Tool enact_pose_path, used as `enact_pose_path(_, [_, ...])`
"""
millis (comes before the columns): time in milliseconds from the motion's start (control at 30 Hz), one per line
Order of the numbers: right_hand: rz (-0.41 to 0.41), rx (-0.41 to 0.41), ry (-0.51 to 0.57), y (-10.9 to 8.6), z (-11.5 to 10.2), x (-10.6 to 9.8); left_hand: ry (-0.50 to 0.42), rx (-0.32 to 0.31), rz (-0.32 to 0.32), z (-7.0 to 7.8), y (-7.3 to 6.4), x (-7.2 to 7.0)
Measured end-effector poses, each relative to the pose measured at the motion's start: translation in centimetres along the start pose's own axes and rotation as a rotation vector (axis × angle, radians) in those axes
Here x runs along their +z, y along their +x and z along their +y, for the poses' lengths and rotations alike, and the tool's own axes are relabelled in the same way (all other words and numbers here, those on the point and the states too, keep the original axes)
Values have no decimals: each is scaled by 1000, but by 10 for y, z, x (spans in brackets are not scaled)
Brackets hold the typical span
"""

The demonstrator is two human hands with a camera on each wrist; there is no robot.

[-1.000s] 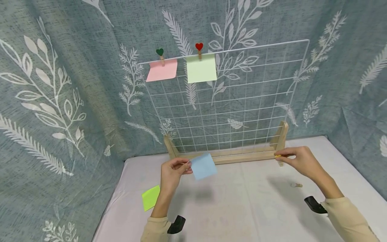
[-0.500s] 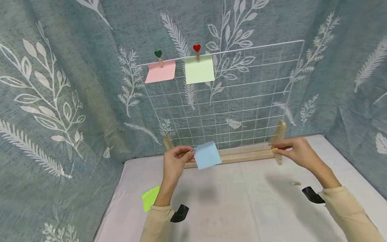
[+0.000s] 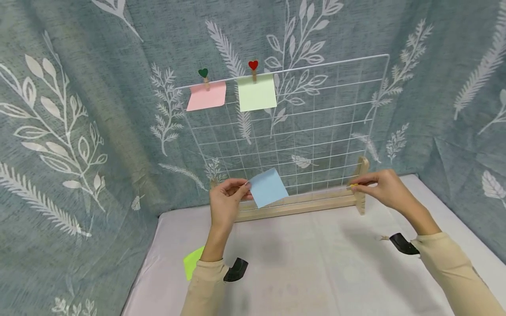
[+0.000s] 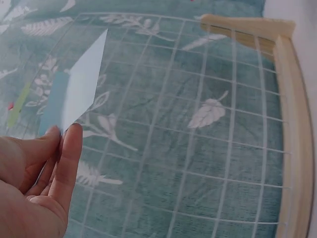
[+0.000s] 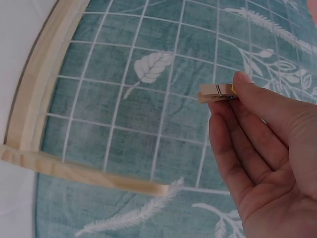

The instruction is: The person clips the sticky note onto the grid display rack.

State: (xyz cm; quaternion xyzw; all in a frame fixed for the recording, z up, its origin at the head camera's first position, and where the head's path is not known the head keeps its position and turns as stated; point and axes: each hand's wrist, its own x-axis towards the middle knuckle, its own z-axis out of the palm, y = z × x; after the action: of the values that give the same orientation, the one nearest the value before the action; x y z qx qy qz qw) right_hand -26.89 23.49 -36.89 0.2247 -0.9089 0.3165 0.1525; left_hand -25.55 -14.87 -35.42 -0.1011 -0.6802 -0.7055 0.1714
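Note:
My left hand [image 3: 227, 199] pinches a light blue sticky note [image 3: 269, 188] by its left edge, held up before the lower part of a white wire grid [image 3: 312, 118]. In the left wrist view the note [image 4: 85, 82] stands up from between thumb and fingers. Off to the right, my right hand [image 3: 381, 188] pinches a small wooden clothespin [image 5: 215, 92] with a bit of yellow at the thumb. On the grid's top wire, a green-heart clothespin [image 3: 204, 77] holds a pink note [image 3: 207, 96], and a red-heart clothespin [image 3: 254, 70] holds a pale green note [image 3: 257, 94].
The grid stands in a wooden base [image 3: 304, 207] at the back of a white-covered table [image 3: 292, 263]. A bright green note [image 3: 191, 263] lies partly behind the left forearm. Another small clothespin [image 3: 384, 238] lies near the right wrist. A patterned curtain [image 3: 118, 131] surrounds the table.
Both hands have risen in the head view, the left with the blue note, now tilted, and the right with its clothespin. The right hand has also shifted slightly left.

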Motion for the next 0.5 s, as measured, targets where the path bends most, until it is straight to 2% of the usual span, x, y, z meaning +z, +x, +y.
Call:
enact_pose_path(100, [0, 1, 27, 5, -4, -5, 8, 31, 19, 7, 4, 0])
enact_pose_path(233, [32, -21, 28, 16, -12, -15, -9, 60, -2, 17, 11, 3])
enact_pose_path(500, [73, -96, -27, 42, -33, -30, -52, 196, 29, 43, 21, 7])
